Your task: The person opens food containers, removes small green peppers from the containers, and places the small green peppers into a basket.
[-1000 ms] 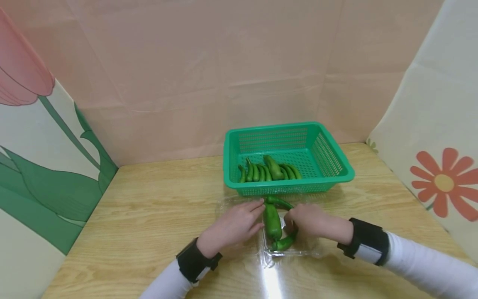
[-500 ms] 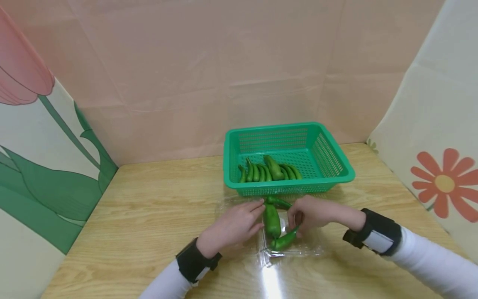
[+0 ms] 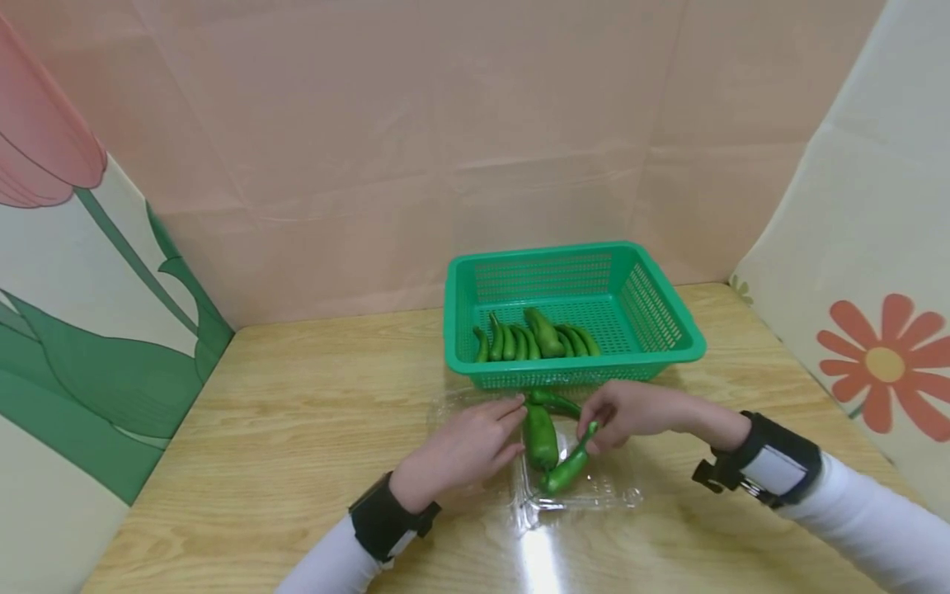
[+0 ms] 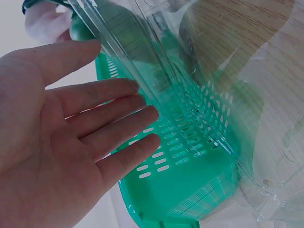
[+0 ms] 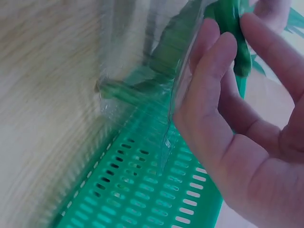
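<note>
In the head view a clear plastic clamshell box [image 3: 604,497] lies open on the table. Inside it are a thick green pepper [image 3: 540,439] and, at the far side, a slim green chili pepper [image 3: 557,403]. My right hand [image 3: 641,411] pinches another chili pepper [image 3: 566,472] by its upper end, with the other end slanting down to the near left over the box. The right wrist view has this chili pepper [image 5: 230,28] between thumb and fingers. My left hand [image 3: 469,445] is at the box's left edge, its fingers extended beside the clear plastic in the left wrist view.
Just behind the box stands a green perforated basket [image 3: 671,356]. Several green peppers [image 3: 512,342] lie side by side in its near left part. A pinkish sheet [image 3: 334,165] hangs at the back, and printed panels flank the wooden table [image 3: 260,462].
My right hand has moved out of the box, up and to the right, lifting the near chili pepper's upper end and tilting it more steeply. My left hand has stayed in place.
</note>
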